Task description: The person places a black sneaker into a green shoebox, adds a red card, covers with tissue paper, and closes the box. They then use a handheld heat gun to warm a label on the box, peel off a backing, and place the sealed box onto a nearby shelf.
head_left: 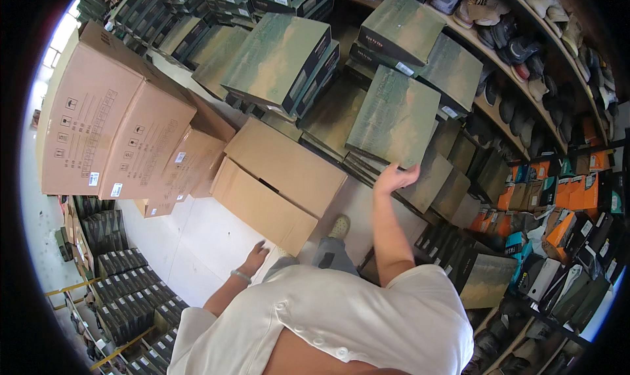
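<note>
My right hand point(397, 176) is stretched forward to the near edge of a green shoebox point(394, 115) on top of a stack. Its fingers look extended at the edge, touching or very close to it; no firm grip shows. Low and to the left, my left hand point(252, 259) hangs with a band at its wrist and loosely bent, parted fingers, holding nothing I can see. Closest to that hand is a large brown carton point(268, 194) with its top flaps folded together and a narrow dark gap between them.
Tall brown cartons point(118, 122) stand at the left. More green shoeboxes point(279, 60) are piled ahead, and dark boxes point(134, 280) line the lower left. Shelves of shoes point(512, 43) curve along the right, above orange boxes point(571, 191). Pale floor point(190, 234) shows beside the carton.
</note>
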Available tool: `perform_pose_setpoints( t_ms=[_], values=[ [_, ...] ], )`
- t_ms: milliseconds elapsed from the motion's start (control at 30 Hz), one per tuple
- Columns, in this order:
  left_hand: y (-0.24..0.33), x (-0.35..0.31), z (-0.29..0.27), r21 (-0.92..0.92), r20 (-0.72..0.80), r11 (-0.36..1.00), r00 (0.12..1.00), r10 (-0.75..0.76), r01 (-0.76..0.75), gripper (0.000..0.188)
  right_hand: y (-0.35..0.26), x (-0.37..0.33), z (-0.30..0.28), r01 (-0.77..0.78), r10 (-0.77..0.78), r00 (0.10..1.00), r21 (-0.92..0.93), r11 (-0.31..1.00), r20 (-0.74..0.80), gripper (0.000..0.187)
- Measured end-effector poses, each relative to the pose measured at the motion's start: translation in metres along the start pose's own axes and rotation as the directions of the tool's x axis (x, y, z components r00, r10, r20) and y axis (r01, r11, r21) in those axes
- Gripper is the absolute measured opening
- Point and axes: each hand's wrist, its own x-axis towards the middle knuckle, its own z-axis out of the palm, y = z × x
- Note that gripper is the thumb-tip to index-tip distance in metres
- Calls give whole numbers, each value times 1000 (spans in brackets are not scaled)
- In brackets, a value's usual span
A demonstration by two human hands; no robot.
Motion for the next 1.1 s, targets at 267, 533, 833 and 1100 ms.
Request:
perform_pose_setpoints(
  t_ms=[267, 533, 833, 1100],
  values=[
    [-174, -40, 11, 299, 24, 923, 965, -260, 241, 60, -24, 84, -26, 710, 208, 501, -536, 457, 840, 110],
    [-80, -23, 14, 201, 10, 978, 999, 45, -47, 47, 29, 88, -44, 805, 100, 480, -483, 345, 872, 96],
    [-59, -37, 7, 164, -57, 986, 998, -11, 21, 47, 56, 57, -61, 719, 42, 596, -557, 415, 802, 96],
    [-93, -36, -4, 151, -41, 984, 995, -87, 92, 50, 47, 65, -59, 700, -86, 651, -553, 452, 754, 79]
  ],
)
